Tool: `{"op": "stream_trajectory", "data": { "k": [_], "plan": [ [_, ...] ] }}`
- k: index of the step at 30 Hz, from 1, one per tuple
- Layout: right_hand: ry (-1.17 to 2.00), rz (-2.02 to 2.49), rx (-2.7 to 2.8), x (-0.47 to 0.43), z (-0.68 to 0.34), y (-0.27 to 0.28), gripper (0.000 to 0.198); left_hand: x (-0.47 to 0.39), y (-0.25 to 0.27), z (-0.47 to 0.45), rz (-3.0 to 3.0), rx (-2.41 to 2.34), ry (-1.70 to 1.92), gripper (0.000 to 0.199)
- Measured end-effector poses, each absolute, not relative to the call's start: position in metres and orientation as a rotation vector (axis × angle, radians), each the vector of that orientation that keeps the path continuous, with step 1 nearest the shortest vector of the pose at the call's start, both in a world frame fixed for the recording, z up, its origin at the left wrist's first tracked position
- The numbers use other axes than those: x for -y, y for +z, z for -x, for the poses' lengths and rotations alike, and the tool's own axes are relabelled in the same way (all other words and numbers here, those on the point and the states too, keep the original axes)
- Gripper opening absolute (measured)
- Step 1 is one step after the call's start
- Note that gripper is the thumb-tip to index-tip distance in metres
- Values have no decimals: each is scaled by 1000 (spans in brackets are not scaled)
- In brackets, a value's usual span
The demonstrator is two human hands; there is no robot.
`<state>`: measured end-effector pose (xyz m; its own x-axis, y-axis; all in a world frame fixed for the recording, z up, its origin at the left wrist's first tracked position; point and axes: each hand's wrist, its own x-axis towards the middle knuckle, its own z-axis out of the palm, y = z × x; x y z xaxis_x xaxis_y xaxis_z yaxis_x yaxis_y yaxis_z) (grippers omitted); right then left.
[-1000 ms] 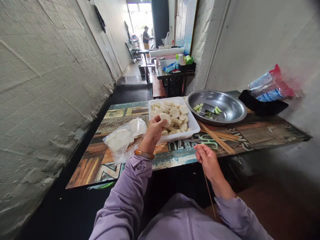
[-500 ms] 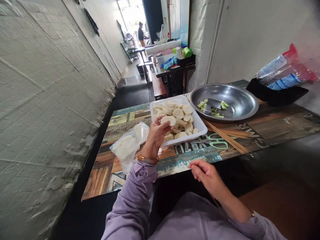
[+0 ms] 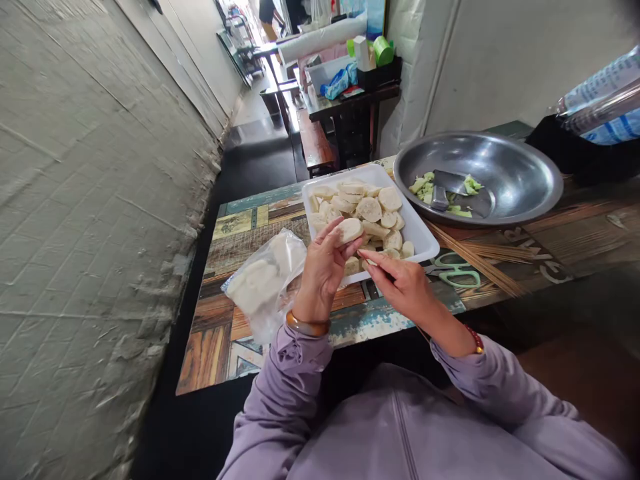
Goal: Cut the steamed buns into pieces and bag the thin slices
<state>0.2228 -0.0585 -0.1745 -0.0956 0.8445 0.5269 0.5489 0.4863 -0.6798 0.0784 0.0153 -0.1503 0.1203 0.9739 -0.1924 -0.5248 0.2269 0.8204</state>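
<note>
My left hand (image 3: 320,270) grips a thick, pale, round food slice (image 3: 349,231) between thumb and fingers, above the near part of a white tray (image 3: 425,247). Similar slices (image 3: 370,209) are heaped in that tray. Close beside it, my right hand (image 3: 407,288) pinches a thin bamboo skewer (image 3: 423,335), whose rear end sticks out under the wrist. The skewer's tip is near the slice's lower edge; whether it touches cannot be made out. Left of my left hand lies a clear plastic bag (image 3: 260,283) with pale pieces inside.
A steel basin (image 3: 525,180) holds a cleaver (image 3: 440,197) and green vegetable scraps (image 3: 424,185). Loose bamboo skewers (image 3: 480,263) and green-handled scissors (image 3: 460,277) lie right of the tray. A brick wall (image 3: 90,233) runs along the left. Further back stand another table and a person.
My right hand has come up from the table's front edge to beside the slice, bringing the skewer. My left hand still holds the slice, now turned more edge-on. The view has tilted down.
</note>
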Motion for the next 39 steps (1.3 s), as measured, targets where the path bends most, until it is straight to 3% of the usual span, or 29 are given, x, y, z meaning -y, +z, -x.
{"op": "stream_trajectory", "data": {
  "k": [8,39],
  "plan": [
    [229,1314,1845,40,-223,-173,36,-22,-151,-79,-636,-762,1184,30],
    [324,1370,1792,38,-220,-170,38,-12,-157,-83,-743,-734,1357,34]
  ]
}}
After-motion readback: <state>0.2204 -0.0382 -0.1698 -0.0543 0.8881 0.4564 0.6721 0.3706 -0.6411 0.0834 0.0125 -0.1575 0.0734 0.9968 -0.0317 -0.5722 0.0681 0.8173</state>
